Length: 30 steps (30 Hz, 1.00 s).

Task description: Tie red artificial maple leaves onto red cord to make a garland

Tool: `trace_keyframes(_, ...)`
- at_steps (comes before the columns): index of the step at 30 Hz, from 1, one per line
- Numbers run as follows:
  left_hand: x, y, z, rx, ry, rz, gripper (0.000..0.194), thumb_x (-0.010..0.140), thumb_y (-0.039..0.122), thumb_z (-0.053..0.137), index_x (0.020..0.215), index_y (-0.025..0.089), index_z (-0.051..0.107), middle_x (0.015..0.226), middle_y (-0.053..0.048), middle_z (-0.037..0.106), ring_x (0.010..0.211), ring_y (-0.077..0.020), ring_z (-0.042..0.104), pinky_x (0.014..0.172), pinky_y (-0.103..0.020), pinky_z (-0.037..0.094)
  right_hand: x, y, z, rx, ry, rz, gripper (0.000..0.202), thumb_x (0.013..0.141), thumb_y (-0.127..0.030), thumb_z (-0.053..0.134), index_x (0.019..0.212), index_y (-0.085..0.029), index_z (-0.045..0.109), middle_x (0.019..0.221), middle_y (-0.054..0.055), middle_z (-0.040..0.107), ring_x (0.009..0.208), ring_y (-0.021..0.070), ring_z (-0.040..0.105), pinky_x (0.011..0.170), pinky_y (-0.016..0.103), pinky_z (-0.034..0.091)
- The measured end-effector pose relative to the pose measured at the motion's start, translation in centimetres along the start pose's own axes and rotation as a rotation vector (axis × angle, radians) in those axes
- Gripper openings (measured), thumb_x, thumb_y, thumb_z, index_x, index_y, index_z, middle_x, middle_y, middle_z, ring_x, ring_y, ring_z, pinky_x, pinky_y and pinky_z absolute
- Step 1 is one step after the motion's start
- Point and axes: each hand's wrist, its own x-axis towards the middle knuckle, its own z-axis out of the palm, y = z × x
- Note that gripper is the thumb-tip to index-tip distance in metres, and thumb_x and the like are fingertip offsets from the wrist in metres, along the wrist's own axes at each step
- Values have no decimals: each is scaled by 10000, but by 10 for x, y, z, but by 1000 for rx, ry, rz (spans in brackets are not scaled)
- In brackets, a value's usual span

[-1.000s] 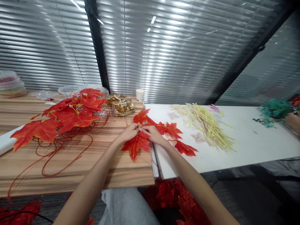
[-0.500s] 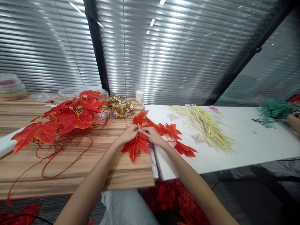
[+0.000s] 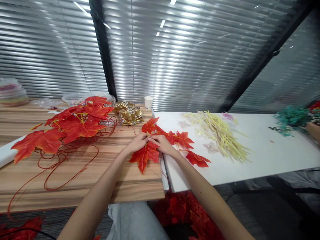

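Nearest of all, a grey-clad knee (image 3: 136, 221) is seen below the front edge of the wood-grain table (image 3: 140, 194), with red leaves (image 3: 180, 210) heaped low beside it. Up to the table's front right corner now, and here is the action: a maple leaf (image 3: 144, 156) is laid just in from the right edge, its yellow stem (image 3: 148, 134) pinched between the fingertips of the left hand (image 3: 137, 143) and of the right hand (image 3: 163, 144), the two brought together. Exactly how the fingers are set is partly hidden. More leaves (image 3: 185, 139) are spread behind and rightward, onto the left end of the white table (image 3: 265, 153).

Over by the wood-grain table's left edge, a red cord (image 3: 65, 146) is looped loosely under a leaf pile (image 3: 78, 128). On the white table, yellow strips (image 3: 222, 133) are bunched towards the back edge; at its right end, blue-green flowers (image 3: 291, 116) are seen beside a co-worker's hand (image 3: 313, 129). Farther back, gold packets (image 3: 131, 116) and a paper cup (image 3: 148, 103) are lined up near the wood-grain table's back right corner, backed by blinds (image 3: 175, 60).
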Motion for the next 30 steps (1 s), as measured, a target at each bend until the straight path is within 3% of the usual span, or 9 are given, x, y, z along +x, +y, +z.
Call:
trace_keyframes(12,4,-8,2,-11,-13,36,178,728,278,367,666,154,479,704,-30,538,670,-164,496,643,-282,400,-1,-4,-1,-16,-5,11,373,852,-404,373,593,-152,463,574,-14,464,539,103,386,534,214,280)
trace_keyframes(30,4,-7,4,153,2,97,134,729,186,334,622,169,413,680,-15,515,655,-150,476,628,-271,384,-2,-4,-1,-92,-14,-31,342,876,-348,362,643,-142,506,615,1,507,563,104,425,557,207,293)
